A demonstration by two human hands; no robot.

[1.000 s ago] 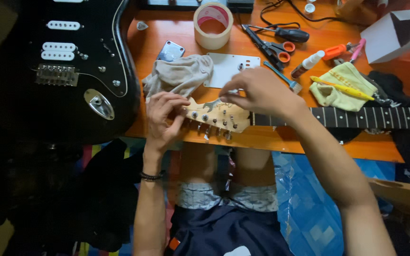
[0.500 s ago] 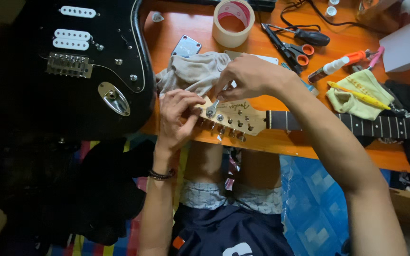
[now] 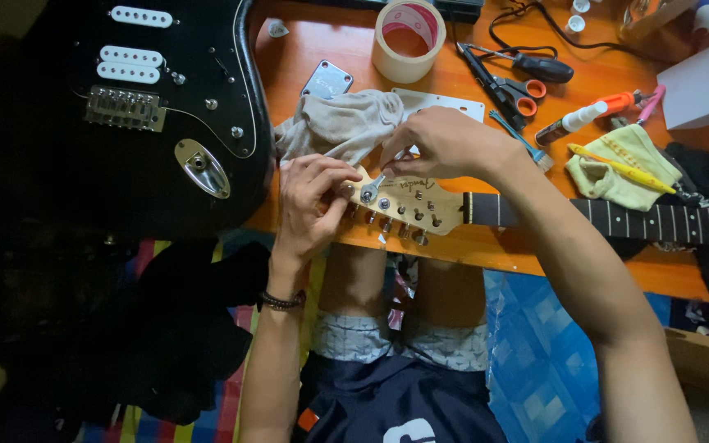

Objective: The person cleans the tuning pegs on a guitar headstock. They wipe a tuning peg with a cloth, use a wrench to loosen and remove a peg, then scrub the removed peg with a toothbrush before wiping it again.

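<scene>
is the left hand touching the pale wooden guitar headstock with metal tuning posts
Touching. The head view shows the left hand with fingertips pressed on the end of the pale wooden headstock.

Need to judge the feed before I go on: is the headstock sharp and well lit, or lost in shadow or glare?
Head view: headstock sharp, evenly lit on the orange table; both hands crisp, left hand, right hand; black guitar body dim, floor beyond it nearly black; mild sheen on the tuner posts.

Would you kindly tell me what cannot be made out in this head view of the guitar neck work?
- Small wrench: handle hidden under the right hand.
- Headstock: its tip covered by the left hand.
- Neck: cut off by the right edge.
- Black guitar body: cut off at top.
</scene>
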